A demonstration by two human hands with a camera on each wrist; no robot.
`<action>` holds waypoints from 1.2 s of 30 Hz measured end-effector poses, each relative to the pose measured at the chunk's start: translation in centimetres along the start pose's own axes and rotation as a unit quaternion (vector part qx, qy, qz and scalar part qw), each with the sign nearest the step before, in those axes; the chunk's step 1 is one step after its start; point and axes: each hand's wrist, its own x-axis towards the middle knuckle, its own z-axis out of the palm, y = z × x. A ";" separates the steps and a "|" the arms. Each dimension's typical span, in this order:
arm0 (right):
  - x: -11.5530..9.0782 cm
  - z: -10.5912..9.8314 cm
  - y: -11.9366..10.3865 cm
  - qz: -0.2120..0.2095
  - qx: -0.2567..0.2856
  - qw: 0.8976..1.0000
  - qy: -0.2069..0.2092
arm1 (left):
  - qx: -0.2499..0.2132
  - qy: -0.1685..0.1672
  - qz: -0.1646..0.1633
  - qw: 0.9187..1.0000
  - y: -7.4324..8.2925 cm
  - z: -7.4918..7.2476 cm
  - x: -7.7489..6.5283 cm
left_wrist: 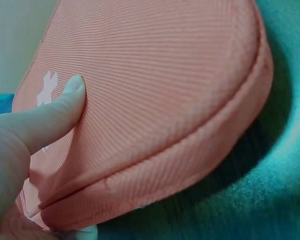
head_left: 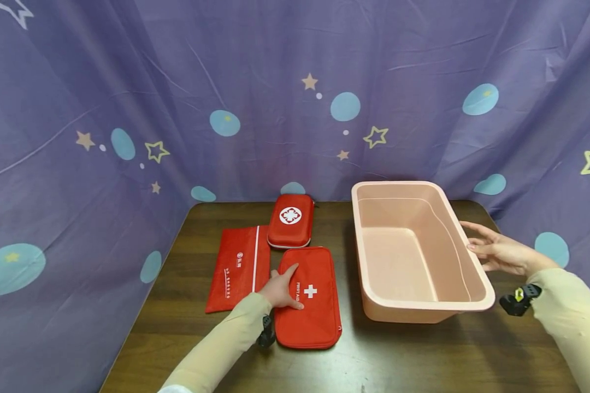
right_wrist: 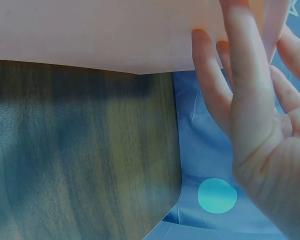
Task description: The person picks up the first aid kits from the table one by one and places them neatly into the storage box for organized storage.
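Observation:
My left hand (head_left: 278, 290) grips the left edge of a red first aid pouch (head_left: 319, 316) with a white cross. In the left wrist view its thumb (left_wrist: 65, 105) lies on the ribbed top of the pouch, with fingertips showing under the edge. A pink plastic basin (head_left: 393, 262) is on the right, with nothing in it. At its right rim, my right hand (head_left: 506, 252) holds on, fingertips on the rim and other fingers beneath it. The right wrist view shows several fingers (right_wrist: 250, 75) against the outer wall.
A flat red pouch (head_left: 231, 267) with a white stripe lies left of the left hand. Behind the gripped pouch is a red hard case (head_left: 295, 229) with a round white emblem. A purple curtain (head_left: 275, 49) hangs around the brown wooden table (head_left: 177, 338).

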 end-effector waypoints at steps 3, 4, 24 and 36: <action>0.0 -0.1 0.0 0.000 -0.001 1.000 0.000 | -0.003 -0.003 -0.008 1.000 0.1 -0.1 0.0; 0.1 -0.1 0.1 -0.001 -0.001 1.000 0.000 | -0.003 -0.004 -0.009 1.000 0.2 -0.1 0.0; 0.1 -0.2 0.2 -0.008 0.000 1.000 -0.018 | -0.134 -0.026 0.015 0.990 -2.3 -1.2 0.2; 0.0 -0.2 0.3 -0.006 -0.012 1.000 0.000 | -0.344 -0.135 0.034 0.928 -3.9 -2.6 0.4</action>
